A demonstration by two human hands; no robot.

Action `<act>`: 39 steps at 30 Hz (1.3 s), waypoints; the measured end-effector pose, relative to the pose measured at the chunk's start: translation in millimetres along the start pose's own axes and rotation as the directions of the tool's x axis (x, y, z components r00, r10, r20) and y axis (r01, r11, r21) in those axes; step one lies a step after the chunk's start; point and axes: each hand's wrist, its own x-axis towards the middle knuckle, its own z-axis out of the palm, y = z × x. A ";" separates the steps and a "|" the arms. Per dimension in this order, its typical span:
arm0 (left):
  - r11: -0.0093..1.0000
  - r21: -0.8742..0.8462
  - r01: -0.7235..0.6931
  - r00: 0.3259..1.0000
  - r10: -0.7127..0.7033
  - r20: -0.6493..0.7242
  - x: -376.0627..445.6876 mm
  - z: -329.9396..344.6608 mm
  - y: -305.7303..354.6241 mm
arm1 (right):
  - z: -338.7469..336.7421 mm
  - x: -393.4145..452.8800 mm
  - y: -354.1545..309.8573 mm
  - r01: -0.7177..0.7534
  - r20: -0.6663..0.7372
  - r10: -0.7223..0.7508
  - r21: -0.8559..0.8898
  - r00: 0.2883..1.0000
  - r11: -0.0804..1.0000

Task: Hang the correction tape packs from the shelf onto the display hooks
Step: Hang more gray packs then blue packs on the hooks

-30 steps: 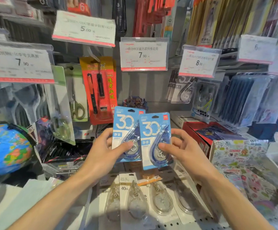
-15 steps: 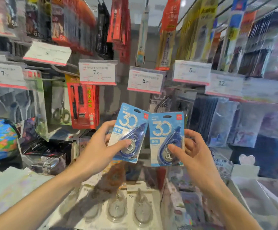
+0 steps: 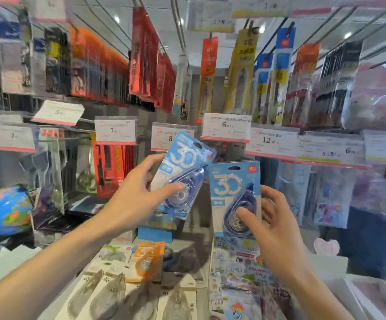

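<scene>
Each hand pinches one blue correction tape pack, the left hand (image 3: 132, 202) tilting its pack (image 3: 182, 174) hole-first toward the hooks, the right hand (image 3: 272, 225) holding its pack (image 3: 234, 197) upright, waiting, above the shelf (image 3: 187, 255).
</scene>
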 end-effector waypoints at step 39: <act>0.993 0.018 -0.115 0.982 0.117 -0.146 19.0 -25.1 0.2 | 43.0 57.3 -12.3 0.023 -0.115 -0.043 -0.171 0.992 0.985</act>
